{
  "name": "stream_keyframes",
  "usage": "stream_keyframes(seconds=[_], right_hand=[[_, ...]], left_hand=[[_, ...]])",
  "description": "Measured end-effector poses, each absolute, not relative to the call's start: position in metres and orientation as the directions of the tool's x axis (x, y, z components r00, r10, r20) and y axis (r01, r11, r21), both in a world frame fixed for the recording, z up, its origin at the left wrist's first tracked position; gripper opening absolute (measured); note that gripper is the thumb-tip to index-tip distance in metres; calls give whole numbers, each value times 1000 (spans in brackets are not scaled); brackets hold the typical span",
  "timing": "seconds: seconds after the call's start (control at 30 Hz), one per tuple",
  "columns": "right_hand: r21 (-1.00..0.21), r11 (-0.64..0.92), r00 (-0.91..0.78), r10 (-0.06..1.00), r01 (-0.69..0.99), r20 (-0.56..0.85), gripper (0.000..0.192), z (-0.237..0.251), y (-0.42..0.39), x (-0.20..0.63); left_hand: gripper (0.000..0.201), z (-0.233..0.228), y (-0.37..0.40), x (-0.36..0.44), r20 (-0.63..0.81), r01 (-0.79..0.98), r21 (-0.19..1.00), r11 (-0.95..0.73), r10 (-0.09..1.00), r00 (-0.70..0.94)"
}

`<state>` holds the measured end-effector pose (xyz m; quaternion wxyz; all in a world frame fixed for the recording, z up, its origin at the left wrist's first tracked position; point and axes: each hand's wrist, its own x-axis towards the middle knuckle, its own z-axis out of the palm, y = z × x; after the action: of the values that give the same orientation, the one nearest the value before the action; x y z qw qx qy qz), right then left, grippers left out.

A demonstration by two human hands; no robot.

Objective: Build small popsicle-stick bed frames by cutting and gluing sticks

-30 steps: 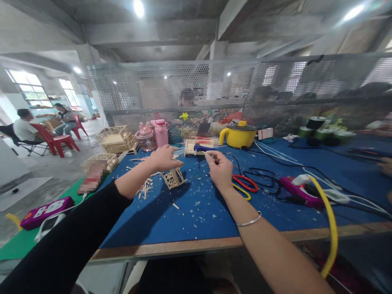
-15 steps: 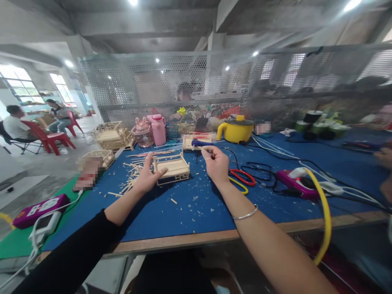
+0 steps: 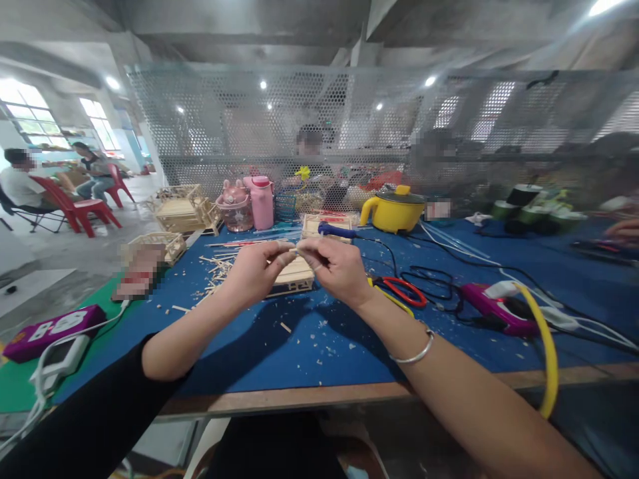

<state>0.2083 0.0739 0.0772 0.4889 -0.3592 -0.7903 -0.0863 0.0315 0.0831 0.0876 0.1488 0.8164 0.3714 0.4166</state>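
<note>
Both my hands meet above a small wooden bed-like model, fingertip to fingertip. Between them they pinch a short, thin wooden stick, mostly covered by the fingers. My left hand is closed at its left end, and my right hand is closed at its right end. The hands partly hide the model, which stands on the blue table. Just beyond the right hand lies a blue-handled tool with a cord, like a glue gun, across another wooden model.
Loose wooden sticks lie left of the model. Behind are a pink bottle and a yellow pot. Red-handled pliers or scissors, cables and a purple power strip lie right. A phone rests left.
My left hand has left the model's side and risen to meet my right hand. The right hand has moved slightly left, and both now pinch the stick above the model.
</note>
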Motion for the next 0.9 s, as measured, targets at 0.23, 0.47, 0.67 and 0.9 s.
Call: stream_keyframes(seconds=[0.23,0.47,0.67,0.9], right_hand=[[-251,759,-384,549,601,742,22,74,73,204],[-489,527,-61,721,695,690,41,95,140,267],[-461,198,42,886,865,461,25,78,226,323],[-594,260,31,901,761,433,29,76,249,317]], left_hand=[[27,73,91,17,589,509,434,-743,662,465],[17,46,69,1,753,463,342,-818,534,386],[16,30,79,-14,728,382,607,-696,680,83],[28,26,100,-12,544,247,821,-515,836,-65]])
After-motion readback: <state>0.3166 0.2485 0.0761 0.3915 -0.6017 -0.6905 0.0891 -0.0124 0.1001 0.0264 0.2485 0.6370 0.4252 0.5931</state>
